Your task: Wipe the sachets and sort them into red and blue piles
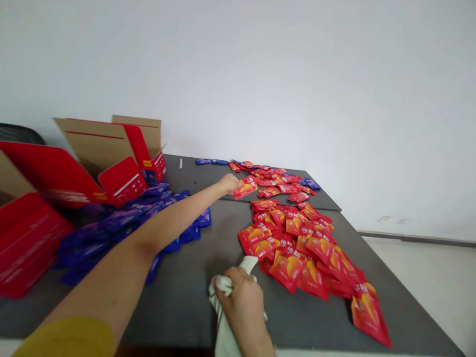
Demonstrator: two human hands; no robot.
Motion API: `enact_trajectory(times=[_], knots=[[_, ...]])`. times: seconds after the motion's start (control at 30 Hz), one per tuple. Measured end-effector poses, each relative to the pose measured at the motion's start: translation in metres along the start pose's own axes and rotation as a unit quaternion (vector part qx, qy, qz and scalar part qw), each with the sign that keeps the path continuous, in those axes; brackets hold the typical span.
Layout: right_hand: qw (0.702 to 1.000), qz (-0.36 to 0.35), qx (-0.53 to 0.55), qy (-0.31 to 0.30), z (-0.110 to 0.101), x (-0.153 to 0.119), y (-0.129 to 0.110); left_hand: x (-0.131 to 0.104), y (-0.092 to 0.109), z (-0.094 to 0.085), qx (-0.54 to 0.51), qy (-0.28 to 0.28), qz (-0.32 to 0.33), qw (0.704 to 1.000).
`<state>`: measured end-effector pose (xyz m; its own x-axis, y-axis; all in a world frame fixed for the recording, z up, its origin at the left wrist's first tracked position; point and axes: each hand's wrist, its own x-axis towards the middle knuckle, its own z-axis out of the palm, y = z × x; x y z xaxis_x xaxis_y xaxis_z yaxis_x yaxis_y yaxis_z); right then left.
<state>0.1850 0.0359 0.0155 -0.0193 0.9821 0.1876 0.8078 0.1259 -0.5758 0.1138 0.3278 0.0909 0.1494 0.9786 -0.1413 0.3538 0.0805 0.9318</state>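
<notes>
My left hand is stretched far across the dark table, its fingers closed on the edge of a red packet with an orange fruit picture. Near the front, my right hand grips a pale green-white cloth, bunched between its fingers. Just right of that hand lies a large heap of red packets. A second, looser group of red packets lies farther back. Under and beyond my left forearm spreads a pile of blue-purple packets.
Open red cardboard boxes with brown inner flaps stand along the left side. A small pinkish stick lies at the back of the table. Blue packets rest near the back right edge. A white wall rises behind.
</notes>
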Motion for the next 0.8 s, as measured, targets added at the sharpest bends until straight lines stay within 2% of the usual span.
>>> enact_trajectory(times=[0.07,0.2,0.27,0.33,0.43,0.6,0.7,0.8], knots=[[0.996,-0.034,0.058,0.059,-0.012,-0.010,-0.008,-0.052,-0.015,-0.010,0.017,-0.044,-0.014,0.999],[0.968,-0.106,0.145,0.174,-0.041,-0.029,-0.029,-0.166,-0.060,-0.029,-0.015,-0.181,-0.061,0.981],[0.960,-0.115,0.143,0.213,-0.046,-0.033,-0.037,-0.213,-0.084,-0.036,-0.045,-0.198,-0.116,0.972],[0.963,-0.104,0.109,0.223,-0.041,-0.034,-0.043,-0.247,-0.105,-0.039,-0.076,-0.189,-0.179,0.963],[0.980,-0.092,0.016,0.173,-0.015,-0.036,-0.052,-0.276,-0.129,-0.041,-0.148,-0.154,-0.224,0.951],[0.985,-0.109,-0.121,0.049,0.032,-0.041,-0.061,-0.295,-0.147,-0.042,-0.223,-0.092,-0.142,0.960],[0.980,-0.106,-0.169,0.000,0.040,-0.030,-0.059,-0.301,-0.152,-0.041,-0.246,-0.078,-0.114,0.959],[0.974,-0.088,-0.207,-0.035,0.037,-0.009,-0.053,-0.305,-0.156,-0.039,-0.277,-0.080,-0.125,0.949]])
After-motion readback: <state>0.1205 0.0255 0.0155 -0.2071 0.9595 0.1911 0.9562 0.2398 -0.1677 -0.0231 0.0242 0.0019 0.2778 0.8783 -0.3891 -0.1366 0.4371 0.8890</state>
